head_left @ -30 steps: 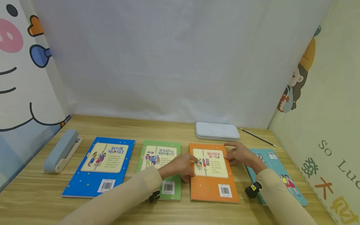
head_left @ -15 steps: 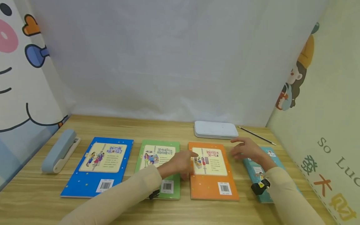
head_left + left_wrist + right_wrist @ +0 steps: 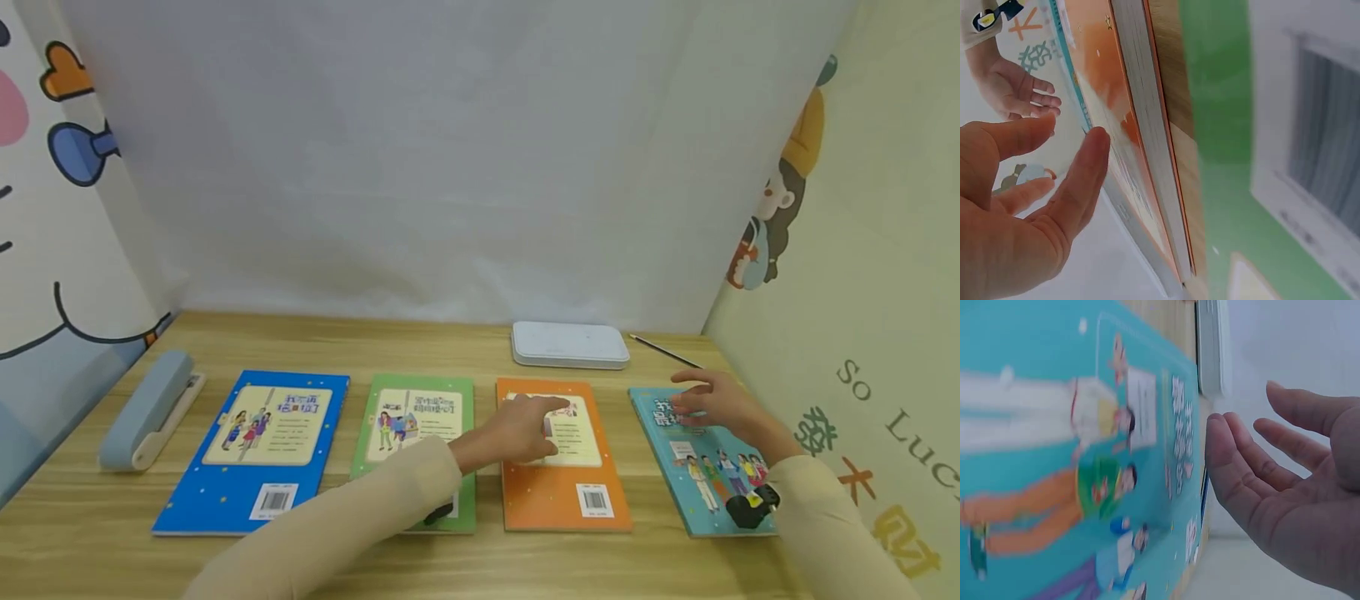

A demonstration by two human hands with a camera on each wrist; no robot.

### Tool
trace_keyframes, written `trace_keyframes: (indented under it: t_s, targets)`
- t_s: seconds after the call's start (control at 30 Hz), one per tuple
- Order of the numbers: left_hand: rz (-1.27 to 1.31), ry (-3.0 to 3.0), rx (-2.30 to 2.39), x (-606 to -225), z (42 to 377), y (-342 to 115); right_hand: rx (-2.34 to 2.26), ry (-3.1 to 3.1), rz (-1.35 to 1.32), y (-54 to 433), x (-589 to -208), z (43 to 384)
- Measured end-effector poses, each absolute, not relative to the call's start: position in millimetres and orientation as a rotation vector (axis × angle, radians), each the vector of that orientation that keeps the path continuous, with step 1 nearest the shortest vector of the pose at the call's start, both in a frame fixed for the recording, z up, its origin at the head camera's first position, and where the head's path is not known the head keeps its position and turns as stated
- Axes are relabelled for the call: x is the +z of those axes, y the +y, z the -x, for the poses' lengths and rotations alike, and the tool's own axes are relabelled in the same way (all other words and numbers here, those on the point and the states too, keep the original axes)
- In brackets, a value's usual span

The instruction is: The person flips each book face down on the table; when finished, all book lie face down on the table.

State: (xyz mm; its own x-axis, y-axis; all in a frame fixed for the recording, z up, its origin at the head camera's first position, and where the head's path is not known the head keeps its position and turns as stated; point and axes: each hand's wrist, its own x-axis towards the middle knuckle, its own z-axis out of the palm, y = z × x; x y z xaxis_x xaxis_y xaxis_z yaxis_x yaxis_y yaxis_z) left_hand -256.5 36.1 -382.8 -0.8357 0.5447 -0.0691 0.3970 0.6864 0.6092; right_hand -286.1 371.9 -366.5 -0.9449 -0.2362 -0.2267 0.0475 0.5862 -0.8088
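Four books would be too exact, so several thin books lie in a row on the table. My left hand (image 3: 521, 429) hovers over the orange book (image 3: 543, 504), fingers loosely bent and holding nothing; the left wrist view shows a gap between its thumb and fingers. Left of it lies the green book (image 3: 435, 421), partly covered by my sleeve, then the blue book (image 3: 258, 458). My right hand (image 3: 723, 408) is above the upper part of the teal book (image 3: 682, 475), fingers relaxed. In the right wrist view, nothing sits between those fingers; contact with the teal cover (image 3: 1147, 487) cannot be made out.
A flat white case (image 3: 570, 344) lies behind the orange book. To its right is a dark pencil (image 3: 663, 350), its near end hidden by my right hand. A blue-grey stapler (image 3: 150, 408) stands at the left. White cloth (image 3: 420, 167) hangs behind the wooden table (image 3: 360, 342).
My right hand has left the orange book's right edge and moved right over the teal book. The left hand has shifted right, from the orange book's left edge to over its cover.
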Motion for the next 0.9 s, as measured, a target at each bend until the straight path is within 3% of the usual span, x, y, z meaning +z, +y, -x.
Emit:
trace_keyframes:
  t_s: [0.43, 0.9]
  targets:
    - [-1.121, 2.668, 0.743, -386, 255, 83, -1.273, 2.525, 0.033, 422, -369, 276]
    - [-1.274, 2.645, 0.522, -384, 256, 139, -1.200, 2.625, -0.032, 448, -377, 280]
